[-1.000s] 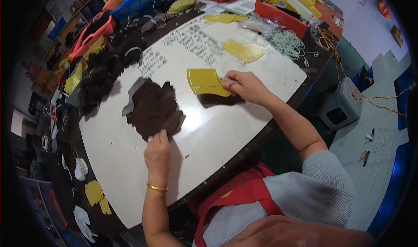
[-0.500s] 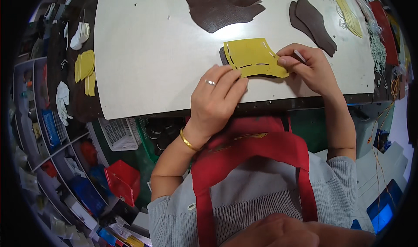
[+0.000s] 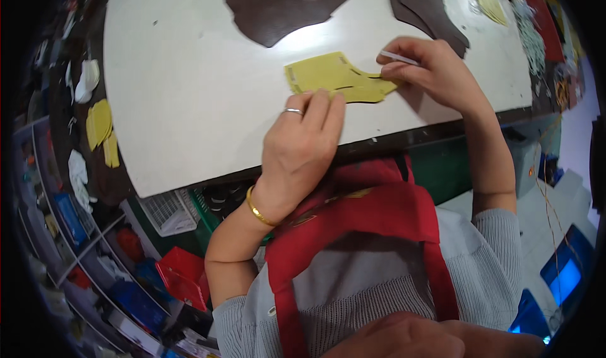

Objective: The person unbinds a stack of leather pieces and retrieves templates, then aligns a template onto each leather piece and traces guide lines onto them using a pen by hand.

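Observation:
A yellow pattern piece [image 3: 319, 73] with narrow slots lies near the table's front edge. A dark sliver shows along its near edge; what lies beneath is mostly hidden. My left hand [image 3: 300, 143], with a ring and a gold bangle, rests stretched fingers on the pattern's near left side. At the pattern's right end, my right hand [image 3: 435, 71] is closed around a slim white pen-like stick [image 3: 399, 58]. Its thumb and fingertips are at the pattern's narrow tip; whether they pinch it is unclear.
Large dark brown leather pieces [image 3: 278, 11] lie at the back of the white table [image 3: 189, 105]. Two shaped leather pieces [image 3: 429, 11] overlap at the back right, near yellow strips [image 3: 486, 1]. More yellow patterns [image 3: 99, 124] lie at the left. Below stands a red bin [image 3: 183, 276].
The whole view has shifted and tilted. The pattern looks turned, with its narrow end toward my right hand, and the dark layer at its left side no longer shows. Both hands stay at it.

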`<state>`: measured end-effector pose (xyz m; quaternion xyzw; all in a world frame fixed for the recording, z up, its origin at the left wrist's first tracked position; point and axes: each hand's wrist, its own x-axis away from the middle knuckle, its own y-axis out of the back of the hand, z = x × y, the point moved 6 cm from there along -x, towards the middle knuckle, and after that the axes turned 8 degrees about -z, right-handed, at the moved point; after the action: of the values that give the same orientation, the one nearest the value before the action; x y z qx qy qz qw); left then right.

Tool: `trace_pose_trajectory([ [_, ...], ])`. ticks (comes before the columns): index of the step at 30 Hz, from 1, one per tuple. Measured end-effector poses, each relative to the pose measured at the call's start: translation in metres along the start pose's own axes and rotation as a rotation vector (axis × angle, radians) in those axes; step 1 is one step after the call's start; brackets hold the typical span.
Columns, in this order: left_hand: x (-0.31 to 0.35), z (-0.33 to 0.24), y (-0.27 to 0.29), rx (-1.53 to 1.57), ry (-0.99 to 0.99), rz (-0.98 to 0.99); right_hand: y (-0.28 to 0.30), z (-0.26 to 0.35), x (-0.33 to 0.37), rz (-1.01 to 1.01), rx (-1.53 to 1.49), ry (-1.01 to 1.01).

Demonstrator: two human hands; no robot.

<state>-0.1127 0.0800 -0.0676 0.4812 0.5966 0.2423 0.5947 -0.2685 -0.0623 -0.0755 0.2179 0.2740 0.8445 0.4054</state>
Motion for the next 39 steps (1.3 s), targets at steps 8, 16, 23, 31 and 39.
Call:
trace_pose_trajectory([
  [8, -0.007, -0.013, -0.008, -0.106, -0.075, 0.055, 0.01, -0.009, 0.02, -0.174, 0.107, 0.099],
  [16, -0.011, -0.036, -0.013, -0.094, -0.142, 0.095, 0.033, 0.006, 0.006, -0.389, 0.253, 0.294],
  [23, 0.004, -0.044, -0.021, -0.137, -0.099, 0.009, -0.05, 0.076, -0.024, 0.16, 0.012, 0.438],
  [31, 0.003, -0.05, -0.023, -0.051, -0.131, 0.012, -0.077, 0.095, -0.044, 0.09, 0.352, 0.801],
  [39, 0.003, -0.05, -0.026, -0.052, -0.137, 0.0, -0.054, 0.076, -0.022, 0.049, 0.209, 0.625],
])
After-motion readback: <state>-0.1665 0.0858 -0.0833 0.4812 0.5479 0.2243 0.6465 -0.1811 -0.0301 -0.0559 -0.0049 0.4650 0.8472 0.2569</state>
